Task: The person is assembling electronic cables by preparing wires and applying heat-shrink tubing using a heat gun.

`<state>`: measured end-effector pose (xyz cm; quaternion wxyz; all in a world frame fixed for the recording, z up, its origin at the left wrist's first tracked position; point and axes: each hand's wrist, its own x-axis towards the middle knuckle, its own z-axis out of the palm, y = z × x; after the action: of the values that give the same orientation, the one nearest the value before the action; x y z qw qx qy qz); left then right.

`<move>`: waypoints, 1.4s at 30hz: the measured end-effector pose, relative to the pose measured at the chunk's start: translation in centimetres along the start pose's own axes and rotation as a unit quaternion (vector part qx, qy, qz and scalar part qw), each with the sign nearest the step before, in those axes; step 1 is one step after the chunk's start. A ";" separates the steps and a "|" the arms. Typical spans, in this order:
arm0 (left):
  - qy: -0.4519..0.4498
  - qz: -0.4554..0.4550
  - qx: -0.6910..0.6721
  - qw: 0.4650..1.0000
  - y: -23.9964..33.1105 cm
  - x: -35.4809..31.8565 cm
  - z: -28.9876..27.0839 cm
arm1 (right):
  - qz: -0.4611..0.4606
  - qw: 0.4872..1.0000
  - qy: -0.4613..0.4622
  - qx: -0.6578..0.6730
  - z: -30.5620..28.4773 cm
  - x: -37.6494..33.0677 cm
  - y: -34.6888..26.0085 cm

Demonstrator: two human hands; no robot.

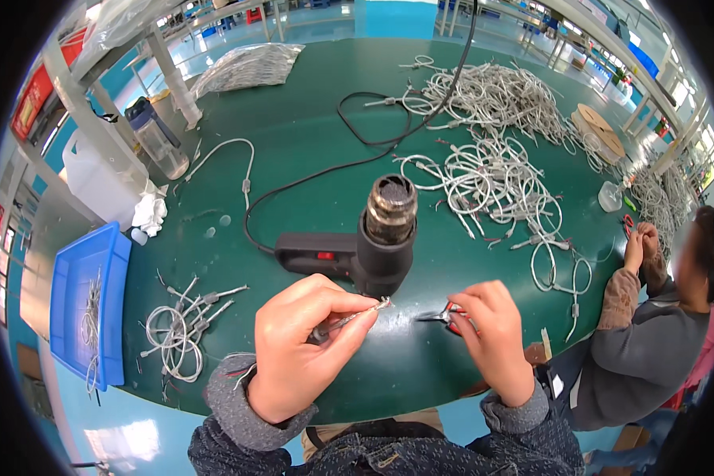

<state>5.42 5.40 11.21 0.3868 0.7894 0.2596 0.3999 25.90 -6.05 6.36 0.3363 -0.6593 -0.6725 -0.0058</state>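
Observation:
My left hand (309, 337) pinches a short grey cable (337, 324) near its end, where bare wire strands stick out past the thumb and forefinger. To its right my right hand (488, 329) is closed around a pair of small pliers or cutters (448, 317) with red handles; the dark jaws point left toward the cable end, apart from it. Just beyond both hands a black heat gun (385, 254) stands on the green table, its metal nozzle (391, 202) facing up and its handle stretching left. The palm side of my right hand hides part of the handles.
Grey cables lie coiled at left (178, 329), with a blue tray (119, 262) beside them. Large cable piles (500, 178) fill the right and far side, near a spool (597, 131). A black cord (325, 170) crosses the middle. Another person (642, 341) works at right. A bottle (157, 141) stands left.

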 end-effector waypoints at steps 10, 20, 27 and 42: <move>-0.013 -0.046 -0.074 0.996 -0.7 -2.0 0.8 | -0.053 0.979 0.128 0.151 1.1 3.3 -5.4; 0.003 -0.013 -0.061 0.998 -1.5 -2.1 0.2 | -0.049 0.977 0.099 0.181 1.4 4.0 -5.8; -0.017 0.013 -0.014 1.000 -1.6 -1.9 0.3 | -0.035 0.981 0.042 0.184 0.9 4.5 -5.5; -0.002 -0.043 -0.038 0.998 -1.1 -2.1 0.2 | -0.058 0.977 0.072 0.192 1.1 4.3 -5.0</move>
<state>4.32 4.47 9.36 0.4341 0.7627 0.2769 0.3914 21.33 -2.40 9.69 0.5037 -0.5403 -0.6717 0.0566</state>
